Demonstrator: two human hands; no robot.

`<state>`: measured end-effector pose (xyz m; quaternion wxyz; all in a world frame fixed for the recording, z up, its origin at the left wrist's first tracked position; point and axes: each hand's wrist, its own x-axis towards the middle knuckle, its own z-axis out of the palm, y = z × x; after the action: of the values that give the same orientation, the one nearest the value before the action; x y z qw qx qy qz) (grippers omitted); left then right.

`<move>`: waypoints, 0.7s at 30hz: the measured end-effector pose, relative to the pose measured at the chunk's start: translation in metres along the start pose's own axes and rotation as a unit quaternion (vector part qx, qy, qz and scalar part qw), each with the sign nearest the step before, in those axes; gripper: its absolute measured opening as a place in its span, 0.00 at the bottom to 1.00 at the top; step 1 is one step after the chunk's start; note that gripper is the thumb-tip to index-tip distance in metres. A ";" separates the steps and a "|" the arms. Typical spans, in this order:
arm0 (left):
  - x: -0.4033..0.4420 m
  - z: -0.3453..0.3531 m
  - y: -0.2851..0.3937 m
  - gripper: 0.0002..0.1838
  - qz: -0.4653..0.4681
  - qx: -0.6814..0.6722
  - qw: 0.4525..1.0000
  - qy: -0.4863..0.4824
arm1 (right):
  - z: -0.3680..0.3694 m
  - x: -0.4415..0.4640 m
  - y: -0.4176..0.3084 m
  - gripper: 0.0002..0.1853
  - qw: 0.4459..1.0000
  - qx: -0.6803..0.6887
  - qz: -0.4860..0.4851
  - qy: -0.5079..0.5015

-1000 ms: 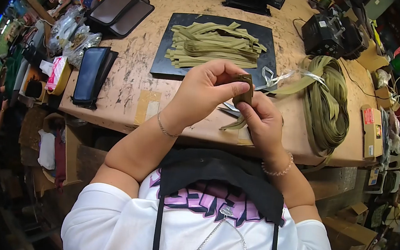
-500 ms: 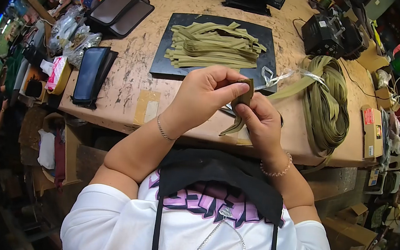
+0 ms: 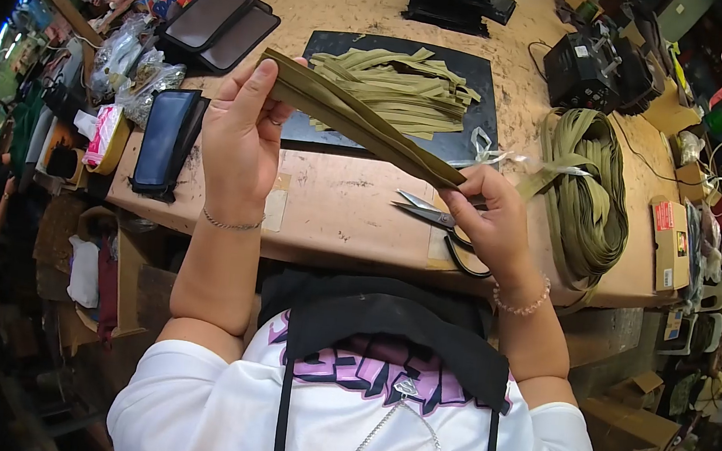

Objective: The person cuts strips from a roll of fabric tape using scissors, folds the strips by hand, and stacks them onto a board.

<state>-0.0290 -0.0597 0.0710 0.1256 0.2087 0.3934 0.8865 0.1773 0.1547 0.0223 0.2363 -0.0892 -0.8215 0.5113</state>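
A length of olive-green zipper tape (image 3: pixel 354 121) is stretched slantwise between my two hands, above the table's front part. My left hand (image 3: pixel 246 130) pinches its upper end between thumb and fingers. At the lower end, my right hand (image 3: pixel 492 217) is closed on the tape. Just below that hand are scissors (image 3: pixel 432 215) with black handles, partly covered by my fingers. Behind the stretched tape, a pile of cut olive zipper strips (image 3: pixel 392 97) lies on a black board (image 3: pixel 326 138). A thick coil of the same tape (image 3: pixel 587 205) sits to the right.
Dark pouches (image 3: pixel 166 139) lie on the table's left side, with flat dark cases (image 3: pixel 223 26) behind them. A black machine-like box (image 3: pixel 581 73) stands at the back right. A small cardboard box (image 3: pixel 669 245) is near the right edge. Black items (image 3: pixel 446 1) are stacked at the back.
My hands have moved apart, the left one up and leftward. The tape, bunched between them before, is now drawn out straight. The scissors show more fully.
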 end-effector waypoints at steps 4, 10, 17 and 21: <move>-0.001 -0.008 0.006 0.10 0.020 0.014 1.000 0.008 | 0.010 0.007 0.000 0.06 0.987 0.143 0.061 0.023; 0.000 -0.016 0.012 0.09 0.047 0.041 0.998 0.025 | 0.005 0.012 0.005 0.07 0.995 -0.004 0.087 -0.051; 0.011 -0.043 0.009 0.10 0.107 0.116 0.987 0.042 | 0.002 0.015 -0.010 0.05 0.995 -0.052 -0.025 -0.085; 0.016 -0.038 -0.013 0.14 0.208 0.446 0.869 0.054 | 0.004 0.017 -0.010 0.04 0.980 -0.141 -0.062 -0.126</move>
<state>-0.0602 -0.0691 0.0425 -0.1898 0.2715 0.7005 0.6321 0.1619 0.1534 0.0352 0.1468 -0.0052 -0.9127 0.3814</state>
